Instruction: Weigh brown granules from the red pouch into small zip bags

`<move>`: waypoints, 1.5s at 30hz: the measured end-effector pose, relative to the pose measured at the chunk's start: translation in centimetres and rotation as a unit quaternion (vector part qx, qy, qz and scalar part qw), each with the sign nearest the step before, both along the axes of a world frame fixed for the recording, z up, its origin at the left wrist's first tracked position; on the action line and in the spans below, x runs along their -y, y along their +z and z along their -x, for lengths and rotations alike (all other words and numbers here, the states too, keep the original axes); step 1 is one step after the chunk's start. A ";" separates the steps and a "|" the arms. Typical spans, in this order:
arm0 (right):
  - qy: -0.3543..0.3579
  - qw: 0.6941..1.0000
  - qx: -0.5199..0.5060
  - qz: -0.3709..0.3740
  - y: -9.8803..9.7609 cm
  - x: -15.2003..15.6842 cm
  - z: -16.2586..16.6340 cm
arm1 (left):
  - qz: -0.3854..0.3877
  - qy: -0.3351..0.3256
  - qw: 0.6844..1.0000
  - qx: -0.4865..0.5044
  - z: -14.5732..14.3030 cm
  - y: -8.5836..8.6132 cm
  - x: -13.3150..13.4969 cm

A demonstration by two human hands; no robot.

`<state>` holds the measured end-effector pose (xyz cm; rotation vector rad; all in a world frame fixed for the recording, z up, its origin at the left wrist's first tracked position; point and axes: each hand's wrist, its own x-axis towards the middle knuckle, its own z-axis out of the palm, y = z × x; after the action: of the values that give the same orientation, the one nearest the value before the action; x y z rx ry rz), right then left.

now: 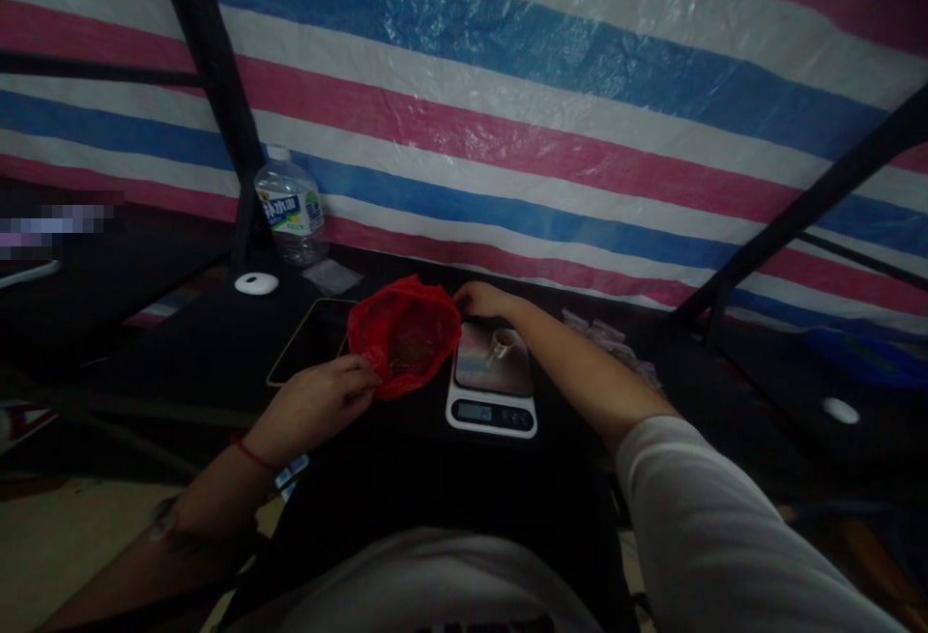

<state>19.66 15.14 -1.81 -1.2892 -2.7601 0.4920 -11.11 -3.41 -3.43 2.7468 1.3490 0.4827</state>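
Note:
A red plastic bag (366, 324) stands with its mouth wide, some dark contents low inside that I cannot make out. My left hand (326, 396) is closed on the bag's near left rim. At the bag's far right edge is my right hand (484, 300), its fingers bent and pinched close to the rim; whether they grip the plastic is too dark to tell. Just right of the bag sits a white kitchen scale (493, 415) with a metal plate and a lit display. On that plate rests a small cup (500, 344), partly beside my right forearm.
Left of the bag lies a phone (308, 343). Behind it are a clear plastic packet (332, 276), a white round object (256, 283) and a large plastic bottle (290, 213). Several small filled packets (605, 338) lie beyond my right forearm. A striped sheet (507, 130) hangs behind the table.

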 end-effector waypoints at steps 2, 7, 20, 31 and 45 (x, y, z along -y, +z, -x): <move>-0.016 0.999 0.028 0.013 -0.3 -0.2 0.2 | -0.007 -0.002 1.000 0.002 -0.1 0.0 0.1; -0.037 0.997 0.074 -0.010 -0.1 0.4 -1.8 | -0.020 -0.008 1.000 0.013 -0.2 0.0 0.2; -0.113 0.993 0.021 -0.029 1.4 1.9 -4.4 | -0.014 -0.029 0.999 0.031 -0.6 -0.1 0.7; -0.102 0.993 0.066 -0.011 0.7 1.2 -2.5 | -0.004 -0.036 0.999 0.038 -1.0 0.0 0.7; -0.087 0.996 0.029 -0.018 8.2 12.1 -4.1 | -0.048 -0.016 0.998 0.021 0.5 0.7 0.8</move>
<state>23.74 2.99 6.44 -1.5394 -2.6548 0.3963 -11.60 -4.18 -2.77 2.8133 1.3030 0.6150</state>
